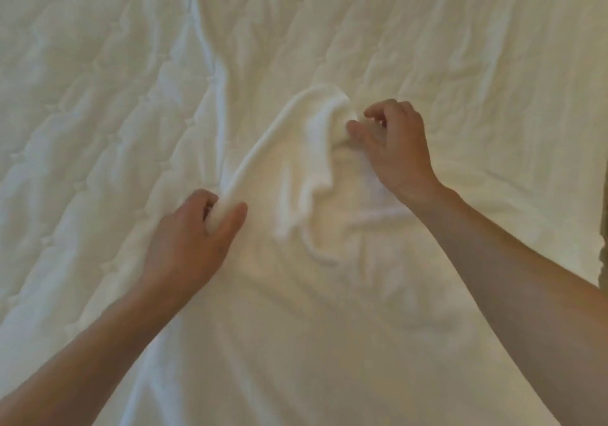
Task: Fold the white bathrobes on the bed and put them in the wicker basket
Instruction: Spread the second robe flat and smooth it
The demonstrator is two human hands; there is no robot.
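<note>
Bed: white quilted surface, creased, fills nearly the whole view. Bathrobe: one, white; lies rumpled directly on the bed from centre toward the near edge, its far edge raised in folds.

We see soft, even, fairly bright light across the whole view, with no hard glare anywhere. The white quilt reads cool and bluish on the left and turns warm and creamy toward the right and bottom. Shadows are faint: shallow grey in the creases, and soft patches beneath the left hand and right hand. Everything is slightly blurred, the bathrobe folds look smeared, and the stitch lines bow near the edges.
</note>
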